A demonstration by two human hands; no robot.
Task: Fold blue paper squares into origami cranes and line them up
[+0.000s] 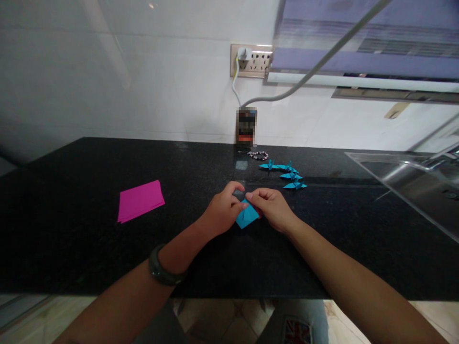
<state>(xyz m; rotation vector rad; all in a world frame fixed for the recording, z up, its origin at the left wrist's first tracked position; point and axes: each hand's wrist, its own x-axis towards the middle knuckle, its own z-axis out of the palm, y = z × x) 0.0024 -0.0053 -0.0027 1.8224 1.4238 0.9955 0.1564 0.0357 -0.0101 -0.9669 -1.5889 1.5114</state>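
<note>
There are four blue cranes, one folded blue paper — and one pink paper stack.

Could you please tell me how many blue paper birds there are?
4: back-left bird, second bird to its right, third bird in front of that, nearest bird in front.

So, we can't make out a single readable word, number or brand name anywhere here. Closest thing we've got to a sign is the patch on the trouser leg, way down at the bottom of the view: red, white and dark blue, crosses laid over each other, looks like a Union Jack to us. Then there's the upright device by the wall, but its front is all pixel blocks, mostly dark with an orange-red strip low down, so whatever's on it is illegible to us.
</note>
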